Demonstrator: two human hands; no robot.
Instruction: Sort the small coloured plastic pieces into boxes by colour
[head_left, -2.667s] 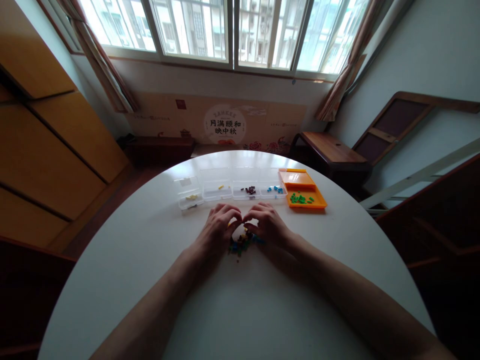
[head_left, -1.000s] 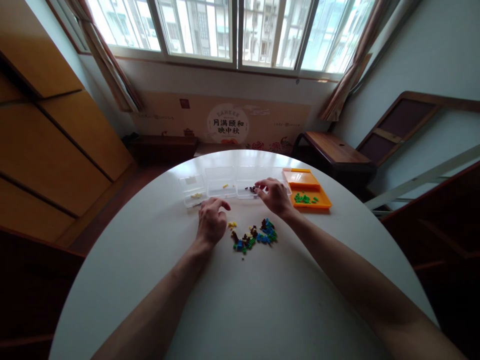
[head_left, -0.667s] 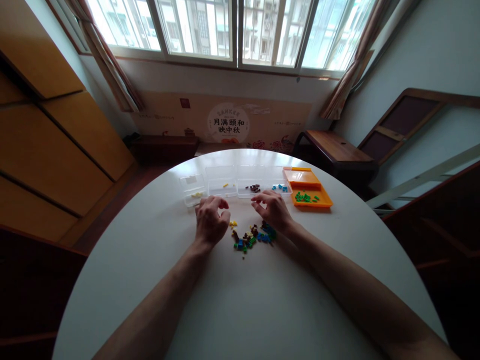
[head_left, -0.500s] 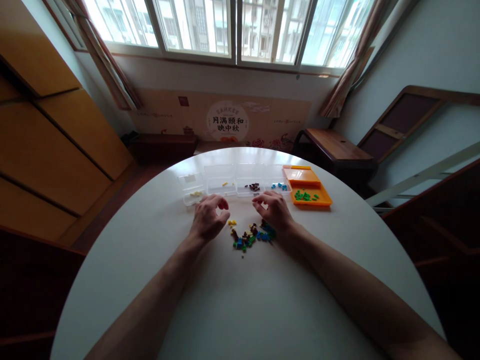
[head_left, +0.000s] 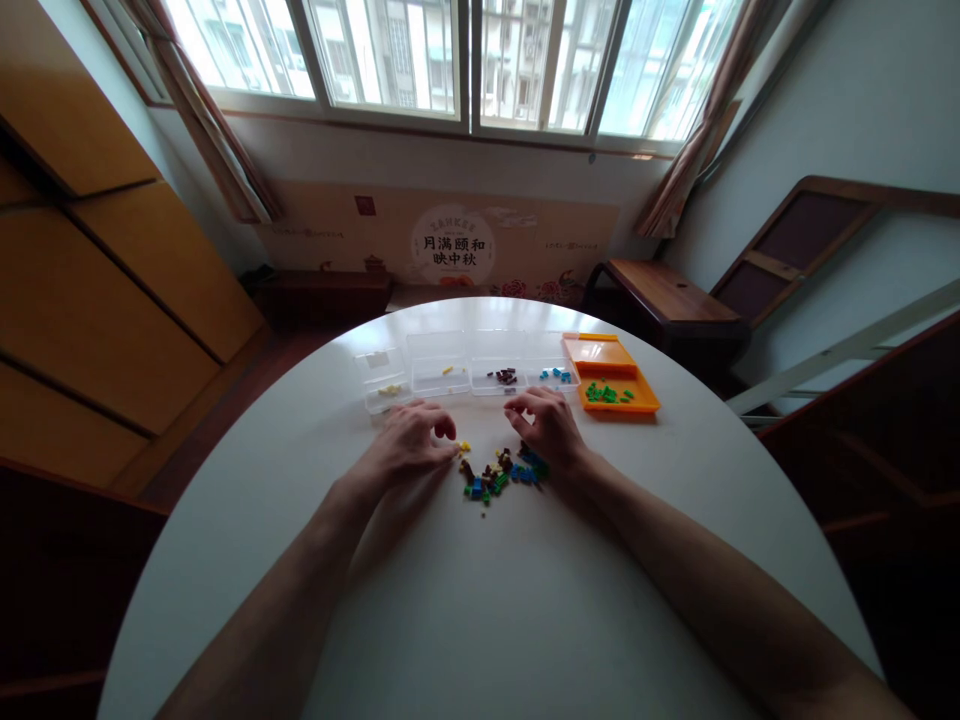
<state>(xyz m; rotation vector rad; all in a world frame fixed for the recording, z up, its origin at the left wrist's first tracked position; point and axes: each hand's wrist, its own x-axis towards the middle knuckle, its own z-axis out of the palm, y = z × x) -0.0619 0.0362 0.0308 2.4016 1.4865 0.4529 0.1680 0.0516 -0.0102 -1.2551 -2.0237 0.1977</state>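
Note:
A small pile of mixed coloured bricks (head_left: 501, 472), blue, green, brown and yellow, lies on the round white table (head_left: 480, 600). My left hand (head_left: 409, 447) rests on the table left of the pile. Its fingers are curled and thumb and forefinger pinch together at the yellow pieces (head_left: 464, 447); what they grip is too small to see. My right hand (head_left: 551, 425) hovers over the pile's right end, fingers loosely bent and apart, nothing in them.
Behind the hands stands a row of clear boxes: one with pale yellow bits (head_left: 382, 383), one with a yellow piece (head_left: 439, 368), one with brown pieces (head_left: 501, 368), one with blue pieces (head_left: 553, 366). An open orange box (head_left: 621, 402) holds green pieces.
My right hand came back from the brown-piece box to the pile. My left hand slid right and lower, its fingertips now at the yellow pieces.

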